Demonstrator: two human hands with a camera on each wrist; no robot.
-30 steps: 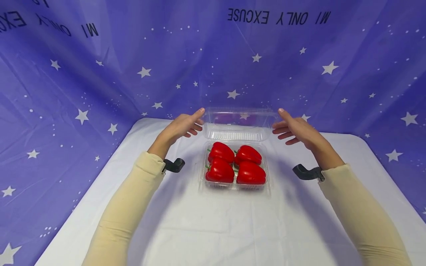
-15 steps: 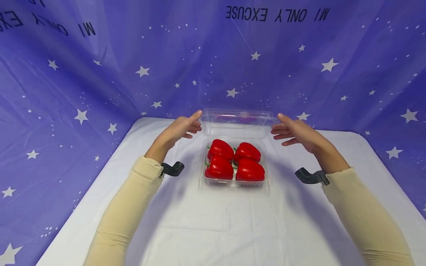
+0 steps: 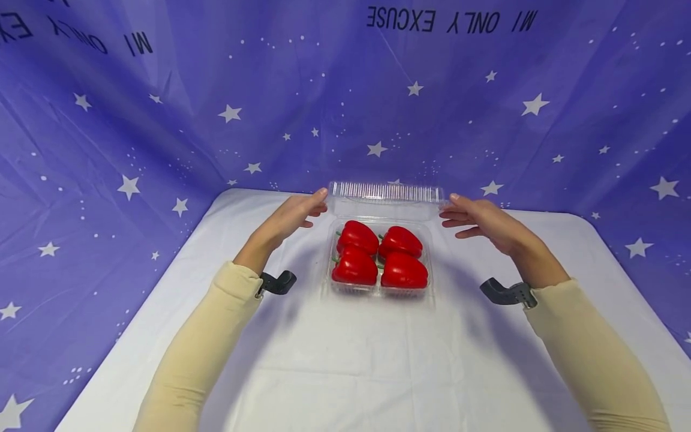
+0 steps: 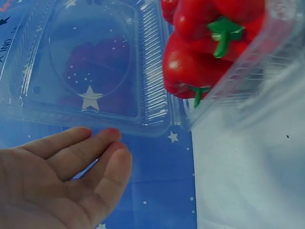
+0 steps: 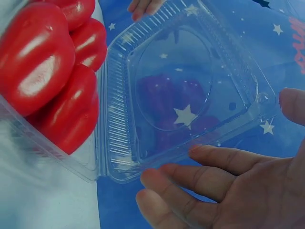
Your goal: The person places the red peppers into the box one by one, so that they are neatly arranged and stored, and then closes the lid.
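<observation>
A clear plastic clamshell box sits on the white cloth with several red bell peppers in its base. Its hinged lid stands raised at the far side, ribbed wall uppermost in the head view. My left hand is at the lid's left edge, fingers extended. In the left wrist view, this hand's fingertips lie close to the lid's rim; contact is hard to tell. At the opposite edge is my right hand. The right wrist view shows its long fingers against the rim and its thumb near a corner.
White cloth covers the table. Purple-blue fabric with white stars and printed lettering hangs behind and at both sides. Dark wrist-worn camera mounts stick out from both cuffs.
The lid has swung up, from leaning back to showing its ribbed wall on top. Both hands have moved slightly along with it. The peppers stay in the base.
</observation>
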